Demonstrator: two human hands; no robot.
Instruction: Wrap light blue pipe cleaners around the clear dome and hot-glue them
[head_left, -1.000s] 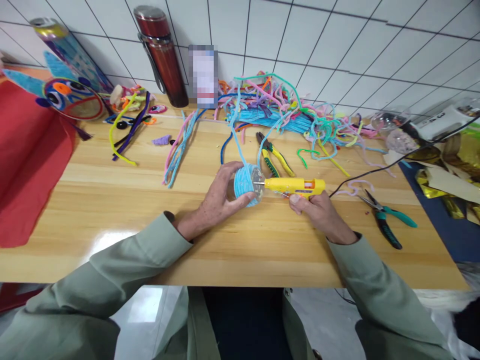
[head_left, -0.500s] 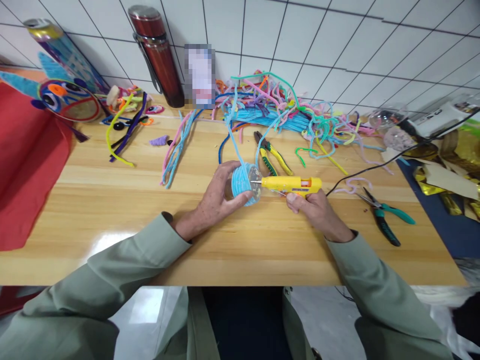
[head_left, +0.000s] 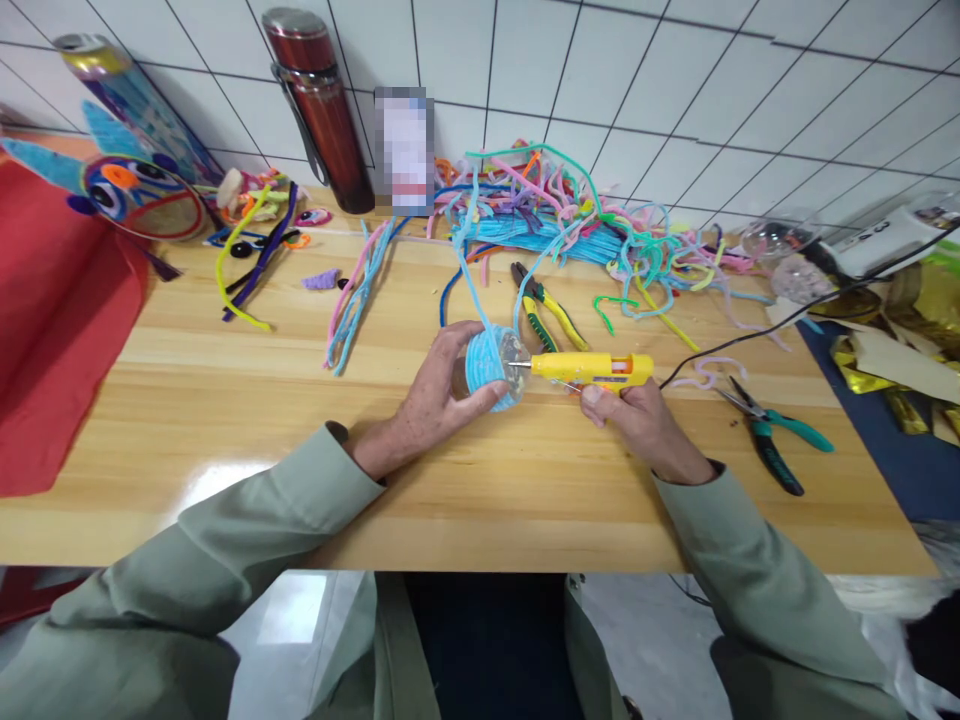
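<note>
Container (head_left: 493, 362), blue-wound, fills the curled left hand (head_left: 436, 398). At its three o'clock, the right hand (head_left: 636, 420) clasps a glue gun (head_left: 577, 367).

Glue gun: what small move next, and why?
Probably give the yellow glue gun a brief squeeze: the right hand holds its tip at or near the bare end of the clear container, beside the light blue coils, while the left hand grips the coils and a blue strand leads off them.
</note>
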